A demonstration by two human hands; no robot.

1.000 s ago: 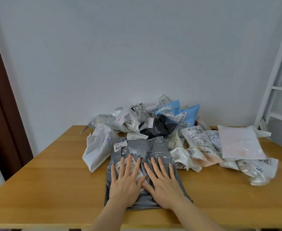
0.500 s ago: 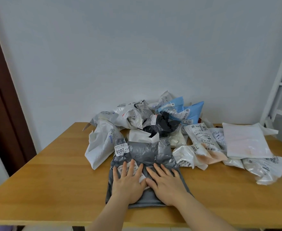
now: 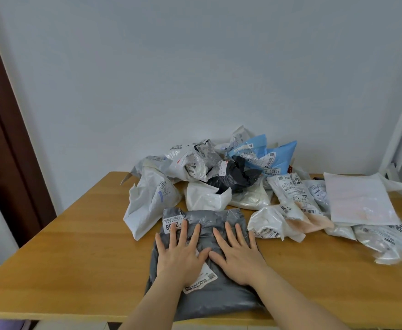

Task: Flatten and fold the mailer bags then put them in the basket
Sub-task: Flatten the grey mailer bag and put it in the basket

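- Palms of our left hand point(image 3: 179, 252) and right hand point(image 3: 236, 252) press flat, fingers spread, squeezing air from the crumpled grey plastic mailer bag point(image 3: 209, 291).
- It lies at the near edge of the wooden table point(image 3: 76, 258).
- We see no basket.

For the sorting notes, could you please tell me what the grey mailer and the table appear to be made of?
Grey mailer: likely thin plastic film, dull sheen, soft creases under both flat hands. Table: apparently wood or wood-look laminate, smooth honey finish with faint plank lines.

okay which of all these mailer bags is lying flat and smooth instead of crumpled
The pale pink-white mailer at the right of the pile. It lies flat on other bags, while the rest are crumpled, and the grey one is being pressed.
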